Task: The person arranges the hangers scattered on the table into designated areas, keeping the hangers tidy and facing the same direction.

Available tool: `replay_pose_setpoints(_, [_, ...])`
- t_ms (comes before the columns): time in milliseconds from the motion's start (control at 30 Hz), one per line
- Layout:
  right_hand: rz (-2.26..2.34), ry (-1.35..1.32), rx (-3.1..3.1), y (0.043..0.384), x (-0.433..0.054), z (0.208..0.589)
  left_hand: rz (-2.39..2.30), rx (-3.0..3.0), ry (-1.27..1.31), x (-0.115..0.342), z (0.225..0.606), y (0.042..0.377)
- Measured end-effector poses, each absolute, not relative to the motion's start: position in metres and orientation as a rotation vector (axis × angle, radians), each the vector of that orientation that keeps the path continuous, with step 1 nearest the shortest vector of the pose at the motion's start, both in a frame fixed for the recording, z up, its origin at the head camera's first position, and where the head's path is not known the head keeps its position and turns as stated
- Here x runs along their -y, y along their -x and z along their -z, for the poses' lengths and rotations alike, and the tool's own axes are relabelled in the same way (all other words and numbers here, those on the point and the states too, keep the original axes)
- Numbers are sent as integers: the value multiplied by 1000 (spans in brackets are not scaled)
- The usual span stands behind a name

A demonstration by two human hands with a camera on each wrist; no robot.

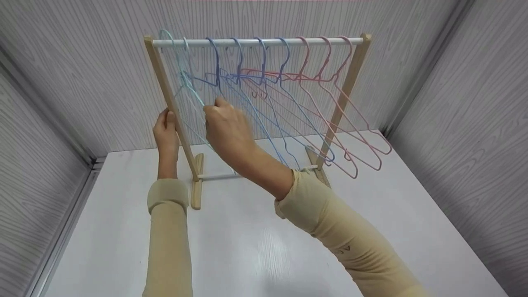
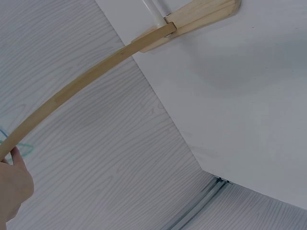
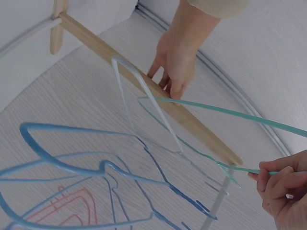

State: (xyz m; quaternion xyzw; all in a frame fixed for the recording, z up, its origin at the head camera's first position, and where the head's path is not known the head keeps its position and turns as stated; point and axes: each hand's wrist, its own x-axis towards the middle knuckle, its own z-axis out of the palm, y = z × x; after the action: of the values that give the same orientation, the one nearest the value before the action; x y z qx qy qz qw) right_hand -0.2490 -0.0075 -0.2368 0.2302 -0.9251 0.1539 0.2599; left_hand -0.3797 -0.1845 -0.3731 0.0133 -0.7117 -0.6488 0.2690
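Observation:
My right hand (image 1: 231, 128) pinches a mint-green clothes hanger (image 1: 195, 94) by its sloping arm, at the left part of the rack. In the right wrist view that green hanger (image 3: 211, 108) stretches in a long loop from the fingers of my right hand (image 3: 288, 191). My left hand (image 1: 166, 130) grips the rack's left wooden post (image 1: 166, 86), thumb and fingers on either side of it, as the left hand (image 3: 176, 62) also shows in the right wrist view. Beside the green hanger hangs a pale hanger (image 3: 127, 61).
Several blue hangers (image 1: 264, 62) and three pink hangers (image 1: 305, 62) hang along the white rod (image 1: 247, 42). Their lower corners jut toward the front right. The rack's wooden feet (image 1: 197, 189) stand on a white table (image 1: 231, 247), with wood-grain panels (image 1: 90, 62) behind and at the sides.

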Motion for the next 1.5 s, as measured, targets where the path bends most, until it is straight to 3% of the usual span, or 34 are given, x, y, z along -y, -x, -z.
replay_pose_setpoints(600, [-536, -829, 2609, 267, 14, 291, 1837, 1859, 7, 178, 364, 368])
replay_pose_setpoints(1033, [-585, -851, 2475, 277, -4, 305, 1788, 1885, -10, 180, 368, 372])
replay_pose_setpoints(1500, [-437, -676, 2467, 283, -17, 323, 1734, 1892, -8, 182, 374, 381])
